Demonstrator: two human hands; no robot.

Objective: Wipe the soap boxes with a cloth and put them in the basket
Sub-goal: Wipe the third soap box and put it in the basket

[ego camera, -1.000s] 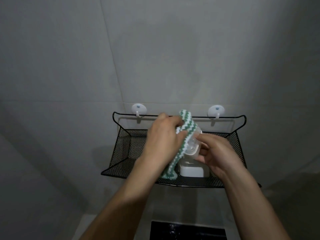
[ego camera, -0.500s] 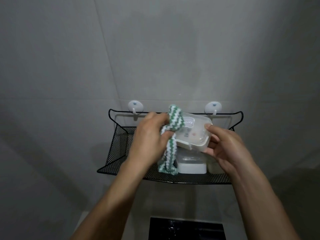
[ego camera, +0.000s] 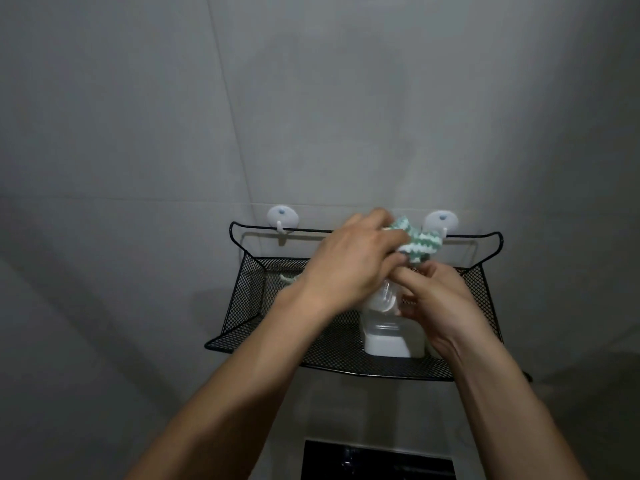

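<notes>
Black mesh basket [ego camera: 249, 299] hung from two white hooks [ego camera: 283, 217] on a grey wall. Left hand [ego camera: 349, 268] clutches a green-white cloth [ego camera: 415, 245], pressed over a clear soap box [ego camera: 384, 299] above the basket. Right hand [ego camera: 440, 306] grips that box; second box [ego camera: 388, 342] lies inside the basket.

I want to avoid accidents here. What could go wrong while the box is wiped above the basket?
1. The soap box, held by the right hand alone, may slip while the left hand rubs it with the cloth.
2. It would probably fall onto the soap box in the basket.
3. Pressing down may strain the wall hooks.
</notes>
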